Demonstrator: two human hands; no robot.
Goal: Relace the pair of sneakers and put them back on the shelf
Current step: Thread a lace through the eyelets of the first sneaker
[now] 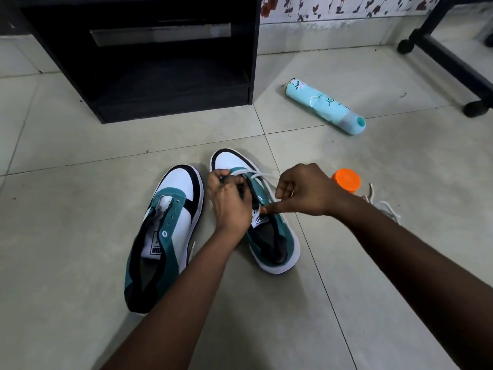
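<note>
Head view is all you've got here, so: you're early in the job. Your right-hand sneaker [256, 209] sits on the floor [80, 182] with a white lace [262, 175] just started near the bottom eyelets, up by the toe. Your left hand [230, 202] has its fingers curled in and pinching the shoe's tongue or eyelet flap, can't tell exactly which. Your right hand [306, 190] has fingers pressed together, pinching the lace end near the orange tip [263, 209].

The other sneaker [165, 233] lies just beside it to the left, no lace in it at all, eyelets bare. A second lace [384, 206] looks to be lying loose on the floor past your right wrist, near an orange cap [346, 180].

So what's left, I'd say: most of this shoe, all of the other one, then both onto the dark shelf [149, 62] straight ahead.

Both shoes run lengthwise away from you, toes pointing toward the shelf, heels toward you. The left one leans its toe a bit rightward, the right one a bit leftward.
</note>
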